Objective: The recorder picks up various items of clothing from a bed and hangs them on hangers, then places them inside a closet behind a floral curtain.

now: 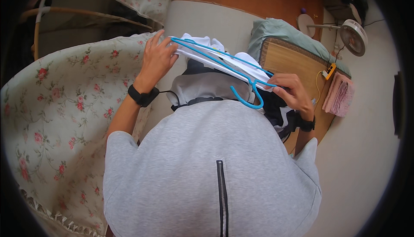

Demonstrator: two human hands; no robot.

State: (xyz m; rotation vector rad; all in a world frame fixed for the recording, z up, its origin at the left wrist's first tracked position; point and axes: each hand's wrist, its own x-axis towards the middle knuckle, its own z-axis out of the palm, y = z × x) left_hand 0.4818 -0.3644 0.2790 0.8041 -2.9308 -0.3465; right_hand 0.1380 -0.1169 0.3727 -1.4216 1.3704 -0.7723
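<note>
A blue clothes hanger is stretched between my hands in front of my body, its hook curving back toward me. A white garment lies along the hanger, bunched on the far side. My left hand grips the hanger's left end together with the cloth, some fingers raised. At the other end, my right hand pinches the hanger and the garment's edge between thumb and fingers. How far the hanger sits inside the garment is hard to make out.
To the left hangs a floral curtain near a wooden pole frame. On the right are a woven mat, a pale green pillow, a white fan, a yellow power strip and a folded pink towel.
</note>
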